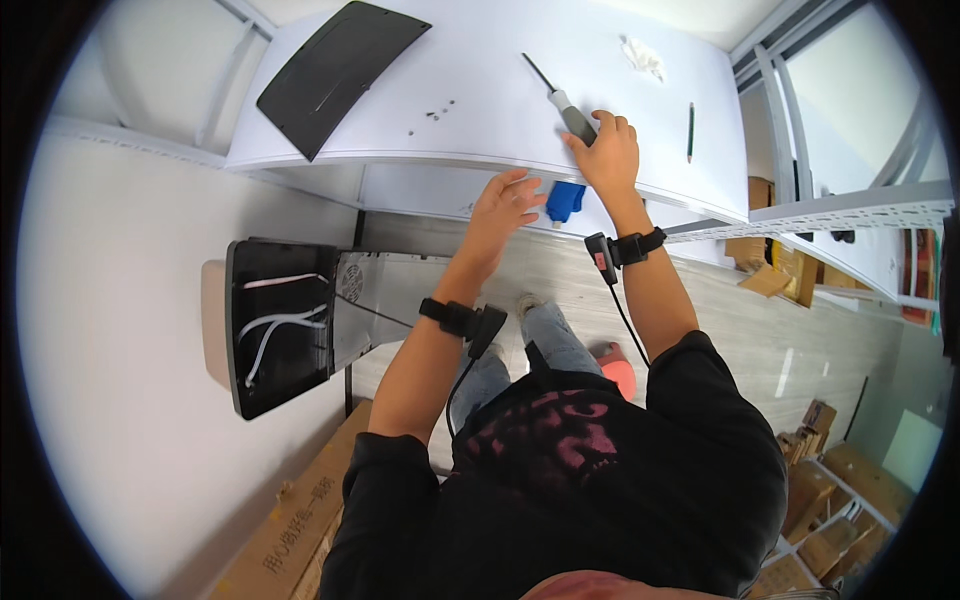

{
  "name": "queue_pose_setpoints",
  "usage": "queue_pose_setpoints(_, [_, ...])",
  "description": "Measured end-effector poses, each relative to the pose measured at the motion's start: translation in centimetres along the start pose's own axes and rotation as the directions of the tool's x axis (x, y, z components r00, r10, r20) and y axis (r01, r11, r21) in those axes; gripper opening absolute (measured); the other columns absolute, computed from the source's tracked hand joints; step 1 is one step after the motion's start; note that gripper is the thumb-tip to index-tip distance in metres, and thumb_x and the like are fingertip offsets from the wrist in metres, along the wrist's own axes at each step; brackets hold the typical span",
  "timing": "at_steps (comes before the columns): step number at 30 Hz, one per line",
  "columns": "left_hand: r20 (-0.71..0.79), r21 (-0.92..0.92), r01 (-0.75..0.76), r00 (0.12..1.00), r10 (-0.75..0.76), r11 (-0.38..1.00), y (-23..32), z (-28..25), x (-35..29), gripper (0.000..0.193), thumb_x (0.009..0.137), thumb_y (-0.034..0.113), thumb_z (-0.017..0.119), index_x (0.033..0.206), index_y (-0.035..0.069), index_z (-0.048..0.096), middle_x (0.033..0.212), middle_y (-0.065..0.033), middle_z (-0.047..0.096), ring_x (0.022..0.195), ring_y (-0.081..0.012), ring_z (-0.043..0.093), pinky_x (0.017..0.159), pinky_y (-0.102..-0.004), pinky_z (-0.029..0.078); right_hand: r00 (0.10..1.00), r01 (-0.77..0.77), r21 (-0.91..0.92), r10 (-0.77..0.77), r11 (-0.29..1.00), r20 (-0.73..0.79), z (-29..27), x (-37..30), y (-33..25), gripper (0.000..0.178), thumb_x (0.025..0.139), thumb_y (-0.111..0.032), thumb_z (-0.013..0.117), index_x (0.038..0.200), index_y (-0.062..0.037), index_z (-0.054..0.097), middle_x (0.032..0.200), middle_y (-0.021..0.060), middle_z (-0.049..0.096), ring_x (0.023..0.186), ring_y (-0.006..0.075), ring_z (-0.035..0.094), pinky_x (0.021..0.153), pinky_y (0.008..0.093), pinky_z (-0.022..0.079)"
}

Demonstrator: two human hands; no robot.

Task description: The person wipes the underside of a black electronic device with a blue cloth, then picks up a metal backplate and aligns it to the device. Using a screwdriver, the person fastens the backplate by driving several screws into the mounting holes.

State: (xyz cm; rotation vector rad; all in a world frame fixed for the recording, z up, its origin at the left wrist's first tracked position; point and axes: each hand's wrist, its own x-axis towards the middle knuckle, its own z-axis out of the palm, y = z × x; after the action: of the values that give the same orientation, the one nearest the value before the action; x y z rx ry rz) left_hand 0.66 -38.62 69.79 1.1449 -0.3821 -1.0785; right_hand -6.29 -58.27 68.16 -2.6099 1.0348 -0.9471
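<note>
A: Grip status?
B: Right hand point(612, 158) is touching the screwdriver point(575, 118) on the table point(480, 140), half-curled; I cannot tell firmness. Left hand point(507, 207) is hovering open, empty.
A: Technique?
B: Centring the handle in the palm.

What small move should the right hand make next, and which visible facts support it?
Probably close the right hand around the screwdriver: the hand is already at its handle, but the fingers look only loosely curled. The left hand appears empty, near the white table's front edge.
</note>
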Motion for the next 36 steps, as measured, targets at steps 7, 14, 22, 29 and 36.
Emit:
queue_pose_setpoints(7, [-0.007, 0.05, -0.039, 0.999, 0.04, 0.998, 0.2, 0.3, 0.9, 0.05, 0.094, 0.029, 0.053, 0.132, 0.002, 0.038, 0.131, -0.0132, 0.048, 0.116, -0.0248, 0.052, 0.094, -0.0349, 0.042, 0.978, -0.169, 0.316, 0.121, 0.934, 0.167, 0.3, 0.3, 1.8, 0.035, 0.085, -0.031, 0.06, 0.092, 0.0029, 0.063, 0.083, 0.0198, 0.063, 0.072, 0.0348, 0.059, 0.067, 0.0381, 0.047])
queue_pose_setpoints(14, [-0.121, -0.133, -0.243, 0.966, 0.227, 0.961, -0.2, -2.8, -3.3, 0.061, 0.095, 0.043, 0.046, 0.138, 0.003, 0.033, 0.13, -0.0134, 0.048, 0.113, -0.0234, 0.054, 0.093, -0.0349, 0.044, 0.782, -0.465, 0.722, -0.144, 0.512, 0.606, -3.6, -6.9, -3.9, 0.025, 0.093, -0.012, 0.053, 0.111, 0.0042, 0.053, 0.078, 0.0056, 0.054, 0.06, 0.0094, 0.051, 0.055, 0.0226, 0.042])
queue_pose_setpoints(22, [-0.579, -0.111, -0.327, 0.789, 0.207, 0.938, -7.5, -13.1, -8.0, 0.027, 0.1, 0.029, 0.039, 0.108, 0.006, 0.05, 0.104, -0.0098, 0.061, 0.093, -0.0173, 0.062, 0.075, -0.0292, 0.053, 0.46, -0.67, 0.585, -0.362, 0.457, 0.811, 5.4, -14.4, -10.1, 0.033, 0.083, -0.008, 0.064, 0.114, -0.0024, 0.053, 0.094, 0.005, 0.054, 0.07, 0.0099, 0.055, 0.058, 0.0224, 0.045])
queue_pose_setpoints(29, [-0.655, -0.088, -0.376, 0.719, 0.231, 0.922, -16.8, -21.5, -6.1, 0.024, 0.1, 0.026, 0.04, 0.105, 0.006, 0.052, 0.1, -0.0087, 0.062, 0.09, -0.0144, 0.062, 0.068, -0.0274, 0.054, 0.686, -0.477, 0.777, -0.379, 0.41, 0.621, 18.7, -23.3, -9.7, 0.043, 0.074, -0.008, 0.074, 0.112, -0.0043, 0.054, 0.1, 0.0062, 0.057, 0.084, 0.0139, 0.057, 0.073, 0.0265, 0.047])
queue_pose_setpoints(36, [-0.684, 0.022, -0.518, 0.616, 0.391, 0.855, -23.0, -30.1, -3.8, 0.027, 0.099, 0.025, 0.041, 0.113, 0.006, 0.055, 0.098, -0.0054, 0.062, 0.082, -0.0146, 0.062, 0.064, -0.0267, 0.052, 0.834, -0.328, 0.879, -0.331, 0.347, 0.442, 28.6, -29.8, -8.7, 0.033, 0.078, -0.006, 0.072, 0.107, -0.0015, 0.058, 0.098, 0.0068, 0.06, 0.087, 0.0141, 0.058, 0.076, 0.0269, 0.047])
